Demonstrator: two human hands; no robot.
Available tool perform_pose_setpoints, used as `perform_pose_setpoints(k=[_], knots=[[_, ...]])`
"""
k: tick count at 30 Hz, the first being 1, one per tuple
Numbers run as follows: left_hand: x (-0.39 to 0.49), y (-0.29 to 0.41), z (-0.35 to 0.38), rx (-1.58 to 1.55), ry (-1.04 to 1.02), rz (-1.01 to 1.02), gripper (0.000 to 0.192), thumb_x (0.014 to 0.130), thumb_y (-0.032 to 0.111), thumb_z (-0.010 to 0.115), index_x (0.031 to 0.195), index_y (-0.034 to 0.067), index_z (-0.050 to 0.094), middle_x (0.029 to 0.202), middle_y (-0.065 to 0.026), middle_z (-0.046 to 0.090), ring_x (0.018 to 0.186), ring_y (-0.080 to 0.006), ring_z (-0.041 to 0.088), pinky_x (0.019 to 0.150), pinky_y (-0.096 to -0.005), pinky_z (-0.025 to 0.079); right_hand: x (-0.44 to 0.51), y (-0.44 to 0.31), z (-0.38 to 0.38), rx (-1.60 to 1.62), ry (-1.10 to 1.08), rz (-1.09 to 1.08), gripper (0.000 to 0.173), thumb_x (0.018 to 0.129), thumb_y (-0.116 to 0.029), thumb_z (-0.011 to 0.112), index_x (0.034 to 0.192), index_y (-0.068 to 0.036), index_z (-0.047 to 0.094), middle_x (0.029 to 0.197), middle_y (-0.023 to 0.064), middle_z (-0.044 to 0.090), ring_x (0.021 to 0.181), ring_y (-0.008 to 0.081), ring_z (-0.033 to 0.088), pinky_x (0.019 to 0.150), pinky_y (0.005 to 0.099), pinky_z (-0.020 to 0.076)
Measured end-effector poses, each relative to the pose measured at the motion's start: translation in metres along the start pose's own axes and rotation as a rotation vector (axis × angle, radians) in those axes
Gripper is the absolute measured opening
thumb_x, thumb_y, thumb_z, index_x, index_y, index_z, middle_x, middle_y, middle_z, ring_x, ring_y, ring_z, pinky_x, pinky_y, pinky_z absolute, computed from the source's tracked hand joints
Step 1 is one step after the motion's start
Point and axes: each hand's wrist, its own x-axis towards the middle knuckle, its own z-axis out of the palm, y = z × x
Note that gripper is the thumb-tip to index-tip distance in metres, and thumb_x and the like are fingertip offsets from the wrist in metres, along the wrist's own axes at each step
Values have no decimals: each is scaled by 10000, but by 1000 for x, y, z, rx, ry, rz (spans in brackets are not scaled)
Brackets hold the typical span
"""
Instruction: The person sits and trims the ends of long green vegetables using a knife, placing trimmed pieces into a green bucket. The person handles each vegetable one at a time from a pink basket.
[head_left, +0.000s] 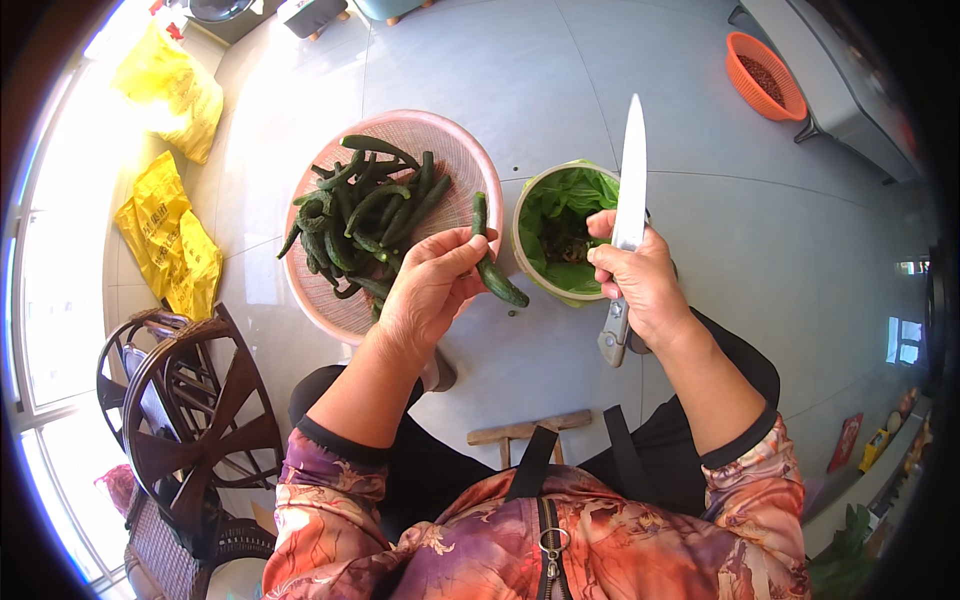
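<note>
My left hand (442, 281) holds a dark green cucumber (501, 283) between thumb and fingers, over the right rim of a pink mesh basket (466, 150). Many slim, curved cucumbers (341, 240) lie heaped in that basket. Gripped by its handle in my right hand (641, 274) is a kitchen knife (632, 172), its blade pointing away from me. Beneath and left of the knife stands a round bin (519, 244) lined with a green plastic bag, with scraps at its bottom. Small dark green bits (512, 313) lie on the floor near the bin.
Yellow plastic bags (172, 240) lie at the left by the bright window. Below them stands a dark woven chair (202, 427). A small wooden stool (529, 429) is between my legs. At the upper right, an orange plastic basket (776, 105) holds small reddish items beside a white appliance or cabinet.
</note>
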Motion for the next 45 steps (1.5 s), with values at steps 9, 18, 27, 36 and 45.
perform_pose_setpoints(k=[9,18,27,36,45], knots=[[5,-7,0,-117,59,88,193,994,109,548,1123,-28,591,909,-71,652,790,-152,656,766,-317,576,-7,7,1,2,-483,140,293,945,-225,637,1123,7,619,828,74,648,504,30,479,411,192,363],[3,-19,14,-6,29,191,172,991,98,555,1116,-15,593,982,-73,641,875,-158,644,848,-357,563,-6,11,1,-31,-418,83,183,942,-132,616,1078,-10,622,869,108,668,497,36,476,410,204,377],[0,-23,16,12,9,269,150,980,71,561,1109,-4,575,999,-98,656,869,-189,666,819,-352,575,-10,10,1,34,-396,86,181,920,-122,638,1064,-17,610,837,105,669,496,38,477,415,200,389],[8,-9,-1,-62,106,148,102,978,86,571,1014,-10,572,880,-91,642,752,-178,675,742,-324,604,-5,14,2,152,-333,158,130,886,-39,598,1007,-12,637,819,103,652,502,64,477,420,222,380],[43,60,-105,21,511,462,127,930,26,615,995,-75,574,930,-171,619,845,-258,668,775,-383,632,-2,12,-1,158,-257,213,153,893,-74,586,1025,1,606,848,77,613,559,62,484,464,221,387]])
